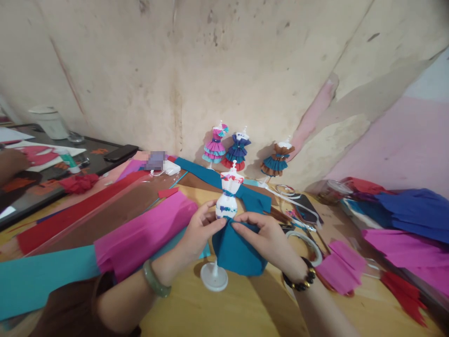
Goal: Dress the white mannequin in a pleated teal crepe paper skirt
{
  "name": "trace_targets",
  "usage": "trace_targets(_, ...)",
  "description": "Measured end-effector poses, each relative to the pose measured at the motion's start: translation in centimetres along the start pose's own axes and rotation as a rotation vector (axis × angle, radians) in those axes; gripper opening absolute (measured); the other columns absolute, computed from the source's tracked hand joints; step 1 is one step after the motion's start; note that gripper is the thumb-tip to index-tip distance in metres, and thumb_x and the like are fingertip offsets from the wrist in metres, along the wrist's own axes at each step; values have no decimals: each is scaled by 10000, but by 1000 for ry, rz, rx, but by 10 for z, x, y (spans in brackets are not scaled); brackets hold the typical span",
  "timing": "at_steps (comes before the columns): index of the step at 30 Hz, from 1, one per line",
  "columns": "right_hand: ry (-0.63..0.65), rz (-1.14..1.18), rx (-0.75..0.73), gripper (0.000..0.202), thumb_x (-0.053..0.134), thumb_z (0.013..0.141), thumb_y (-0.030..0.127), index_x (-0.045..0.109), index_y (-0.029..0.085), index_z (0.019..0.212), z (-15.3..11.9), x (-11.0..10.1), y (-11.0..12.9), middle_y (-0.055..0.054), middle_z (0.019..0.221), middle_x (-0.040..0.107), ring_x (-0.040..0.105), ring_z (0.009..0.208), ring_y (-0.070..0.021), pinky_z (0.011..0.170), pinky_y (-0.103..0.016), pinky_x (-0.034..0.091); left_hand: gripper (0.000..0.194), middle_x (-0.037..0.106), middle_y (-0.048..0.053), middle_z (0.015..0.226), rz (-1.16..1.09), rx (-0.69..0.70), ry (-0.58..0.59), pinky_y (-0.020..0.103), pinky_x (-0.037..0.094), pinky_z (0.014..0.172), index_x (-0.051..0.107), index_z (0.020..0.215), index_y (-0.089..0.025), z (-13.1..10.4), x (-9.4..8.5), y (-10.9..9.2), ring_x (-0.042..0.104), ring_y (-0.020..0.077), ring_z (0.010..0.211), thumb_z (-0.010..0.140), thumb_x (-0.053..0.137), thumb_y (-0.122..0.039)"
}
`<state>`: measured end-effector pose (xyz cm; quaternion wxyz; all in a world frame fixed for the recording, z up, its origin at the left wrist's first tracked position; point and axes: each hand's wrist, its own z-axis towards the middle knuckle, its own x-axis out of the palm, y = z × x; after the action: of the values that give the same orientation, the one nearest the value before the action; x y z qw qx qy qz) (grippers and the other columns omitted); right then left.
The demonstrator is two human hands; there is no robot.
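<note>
Closest in, the left forearm, wearing a green bangle (156, 280), passes over the desk (196, 318) beside a turquoise sheet (45, 276) and a magenta sheet (143, 229), so a careless sideways sweep could drag either loose sheet along. Across from it, a beaded bracelet (302, 276) on the right wrist sits close to a tape roll (308, 248) and might catch it if the wrist swings outward. Between the hands, in the middle of the desk and well short of its far edge, stands a small white dress form (228, 186) on a round base (213, 277). The left hand (198, 229) has its fingers curled around the form's side, thumb pressing at the front; the right hand (261, 234) pinches the upper edge of a teal piece (238, 255) between thumb and forefinger, against the form's hips. The teal piece hangs over the right part of the stem, its lower edge free. Uneven pressure from the thumbs could leave that upper edge slanted or bunched, and a hard tug could tear it or pull it loose. With the push landing high above so narrow a foot, the form could also tip. Behind it, at the desk's far edge by the wall, stand a pink dress (214, 145), a navy dress (240, 147) and a brown dress (277, 159), each on its own form, apparently out of harm's reach.
</note>
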<state>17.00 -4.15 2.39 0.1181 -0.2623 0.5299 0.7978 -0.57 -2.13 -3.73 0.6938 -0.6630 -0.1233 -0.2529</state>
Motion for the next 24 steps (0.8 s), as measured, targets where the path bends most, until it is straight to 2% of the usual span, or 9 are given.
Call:
trace_targets(14, -29, -52, -141, 123, 636, 854, 245, 754, 217, 875, -3, 4, 0, -38, 910, 792, 735, 828, -208, 796, -298, 570, 517, 737, 43, 941, 77, 63, 29, 299, 475, 819, 568, 1160, -181, 0, 1, 0, 661, 181, 893, 709, 804, -271)
trace_targets(24, -76, -16, -20, 105, 637, 825, 294, 681, 199, 814, -2, 5, -1, -33, 813, 753, 707, 744, -190, 697, -280, 557, 508, 742, 63, 977, 104, 64, 34, 314, 478, 848, 566, 1158, -172, -1, 4, -3, 667, 192, 930, 712, 792, -260)
